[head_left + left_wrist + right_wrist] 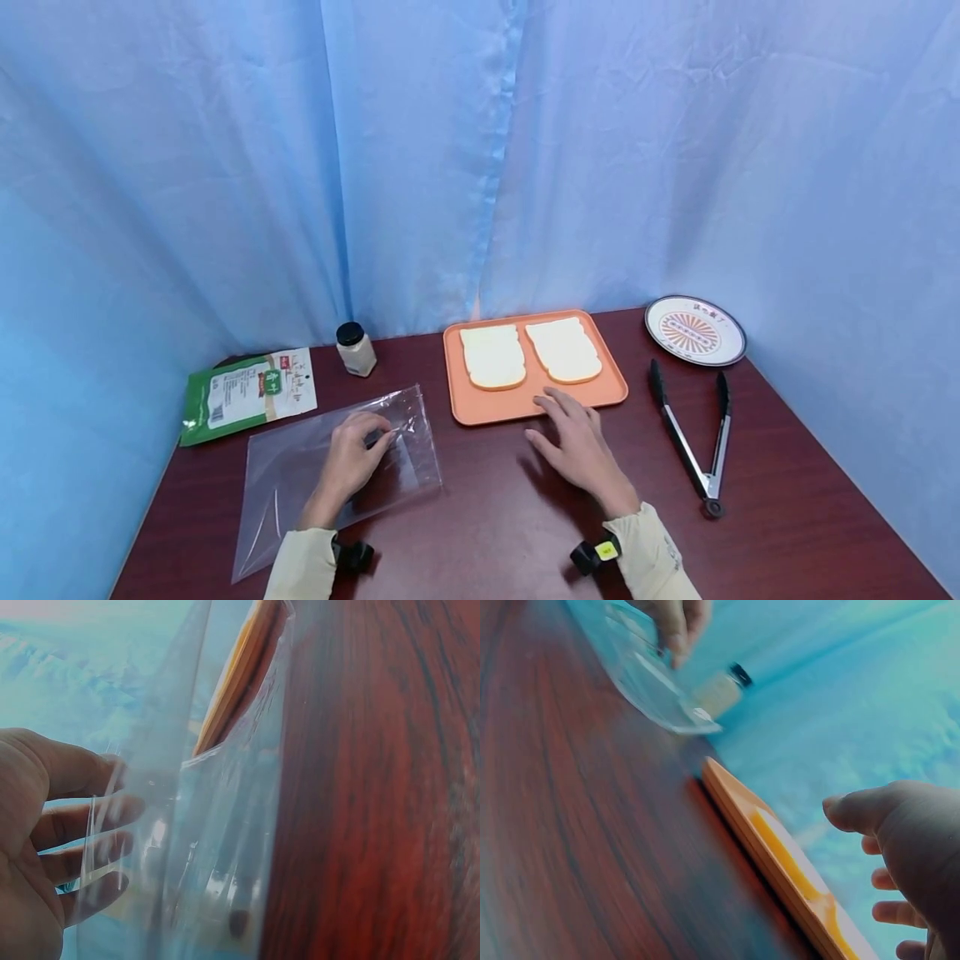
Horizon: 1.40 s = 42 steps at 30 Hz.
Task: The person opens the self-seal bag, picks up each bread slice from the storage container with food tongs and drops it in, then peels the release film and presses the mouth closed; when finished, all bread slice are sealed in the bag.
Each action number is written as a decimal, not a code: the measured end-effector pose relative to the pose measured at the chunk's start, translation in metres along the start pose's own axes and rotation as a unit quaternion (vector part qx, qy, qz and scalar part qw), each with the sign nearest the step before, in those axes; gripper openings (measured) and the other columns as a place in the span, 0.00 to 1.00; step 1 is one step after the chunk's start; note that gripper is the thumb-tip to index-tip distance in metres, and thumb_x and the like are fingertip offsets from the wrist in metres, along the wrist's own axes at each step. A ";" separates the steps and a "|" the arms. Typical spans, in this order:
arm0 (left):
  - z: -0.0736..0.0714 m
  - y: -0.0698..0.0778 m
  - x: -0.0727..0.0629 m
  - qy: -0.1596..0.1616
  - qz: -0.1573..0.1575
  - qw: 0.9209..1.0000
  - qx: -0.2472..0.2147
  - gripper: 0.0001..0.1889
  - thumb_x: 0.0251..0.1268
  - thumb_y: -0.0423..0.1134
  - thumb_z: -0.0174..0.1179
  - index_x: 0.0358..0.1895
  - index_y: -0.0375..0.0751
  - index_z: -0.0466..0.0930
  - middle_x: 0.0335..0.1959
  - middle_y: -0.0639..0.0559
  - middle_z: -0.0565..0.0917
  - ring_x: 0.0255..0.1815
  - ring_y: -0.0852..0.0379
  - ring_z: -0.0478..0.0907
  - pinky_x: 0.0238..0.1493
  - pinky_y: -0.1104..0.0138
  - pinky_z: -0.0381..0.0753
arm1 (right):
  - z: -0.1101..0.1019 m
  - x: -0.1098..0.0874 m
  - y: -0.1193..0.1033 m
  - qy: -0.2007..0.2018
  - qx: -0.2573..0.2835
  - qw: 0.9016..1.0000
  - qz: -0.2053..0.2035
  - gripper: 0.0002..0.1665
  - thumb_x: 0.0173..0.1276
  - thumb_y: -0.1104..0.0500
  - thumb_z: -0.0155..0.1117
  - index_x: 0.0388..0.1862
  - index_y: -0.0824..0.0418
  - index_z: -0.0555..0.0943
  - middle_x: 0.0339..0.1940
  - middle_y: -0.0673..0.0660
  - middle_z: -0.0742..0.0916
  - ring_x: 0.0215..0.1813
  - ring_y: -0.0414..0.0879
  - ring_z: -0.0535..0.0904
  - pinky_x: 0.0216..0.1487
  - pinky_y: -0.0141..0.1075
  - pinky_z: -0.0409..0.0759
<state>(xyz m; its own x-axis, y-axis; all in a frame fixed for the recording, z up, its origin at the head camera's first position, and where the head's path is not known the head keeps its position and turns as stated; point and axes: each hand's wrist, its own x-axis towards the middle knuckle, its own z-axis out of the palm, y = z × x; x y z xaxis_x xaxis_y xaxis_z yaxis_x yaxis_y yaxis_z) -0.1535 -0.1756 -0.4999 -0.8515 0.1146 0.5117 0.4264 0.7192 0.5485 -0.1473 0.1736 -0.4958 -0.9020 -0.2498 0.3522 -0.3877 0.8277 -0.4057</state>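
Observation:
A clear plastic bag [300, 467] lies on the table to the left. My left hand [352, 454] pinches its film between thumb and fingers, near the bag's right end. Through the see-through film, several of that hand's fingers [112, 814] show in the left wrist view. In the right wrist view the bag [649, 682] is raised off the table under the pinch. My right hand [576, 442] hovers at the front edge of an orange tray [487, 408], fingers spread and holding nothing. Two bread slices [493, 357] lie side by side on the tray.
A jar with a black lid [356, 350] stands behind the bag, and a green-and-white packet [247, 396] lies at the left. On the right are spread tongs [697, 458] and a patterned plate [695, 331]. Blue curtains [420, 167] hang around the table.

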 end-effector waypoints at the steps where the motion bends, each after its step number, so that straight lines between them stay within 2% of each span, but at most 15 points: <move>1: 0.000 0.000 0.000 0.000 0.000 1.000 -0.001 0.06 0.49 0.25 0.73 0.30 0.36 0.87 0.30 0.48 0.88 0.40 0.49 0.84 0.46 0.52 0.82 | -0.003 -0.002 0.004 0.007 -0.002 1.000 0.010 0.31 0.67 0.48 0.69 0.66 0.58 0.77 0.71 0.63 0.77 0.72 0.59 0.72 0.65 0.63 0.65; 9: 0.001 0.000 -0.001 0.011 0.013 1.000 0.008 0.08 0.47 0.25 0.74 0.28 0.40 0.87 0.29 0.50 0.88 0.39 0.49 0.84 0.45 0.53 0.81 | -0.026 -0.017 0.038 0.039 -0.013 0.996 0.074 0.32 0.67 0.50 0.70 0.66 0.62 0.75 0.70 0.68 0.76 0.71 0.63 0.71 0.62 0.65 0.65; 19: 0.001 0.000 -0.002 -0.001 -0.009 1.000 0.007 0.04 0.52 0.29 0.73 0.30 0.39 0.88 0.30 0.49 0.89 0.40 0.49 0.85 0.47 0.52 0.82 | -0.050 -0.039 0.074 0.056 -0.017 0.983 0.176 0.31 0.70 0.51 0.65 0.68 0.64 0.72 0.73 0.71 0.71 0.72 0.69 0.66 0.62 0.68 0.62; 29: 0.001 -0.001 -0.003 -0.007 -0.017 1.000 0.007 0.04 0.53 0.29 0.73 0.31 0.37 0.88 0.31 0.49 0.89 0.42 0.49 0.85 0.47 0.52 0.83 | -0.070 -0.055 0.098 0.090 -0.010 0.959 0.267 0.32 0.72 0.53 0.62 0.69 0.67 0.69 0.74 0.73 0.68 0.72 0.73 0.62 0.62 0.72 0.59; 38: 0.001 -0.001 -0.003 -0.010 -0.020 1.000 0.009 0.04 0.52 0.28 0.73 0.31 0.38 0.88 0.32 0.48 0.89 0.42 0.49 0.84 0.47 0.52 0.83 | -0.075 -0.062 0.119 0.100 0.003 0.926 0.365 0.40 0.72 0.49 0.59 0.75 0.67 0.61 0.79 0.73 0.58 0.78 0.73 0.52 0.66 0.73 0.51; 42: 0.003 -0.001 -0.003 -0.006 -0.013 1.000 0.012 0.05 0.52 0.28 0.73 0.30 0.39 0.88 0.31 0.49 0.89 0.41 0.50 0.84 0.46 0.52 0.83 | -0.077 -0.064 0.127 0.084 0.006 0.913 0.399 0.46 0.72 0.44 0.58 0.77 0.68 0.55 0.79 0.75 0.55 0.77 0.75 0.50 0.66 0.73 0.51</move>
<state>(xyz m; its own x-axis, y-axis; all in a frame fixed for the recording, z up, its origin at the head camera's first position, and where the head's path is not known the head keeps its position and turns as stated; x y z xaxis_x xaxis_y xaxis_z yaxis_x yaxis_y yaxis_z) -0.1521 -0.1752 -0.5039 -0.8653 0.1041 0.4903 0.3974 0.7385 0.5446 -0.1242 0.3332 -0.5052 -0.8559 0.5131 0.0648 0.3783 0.7065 -0.5981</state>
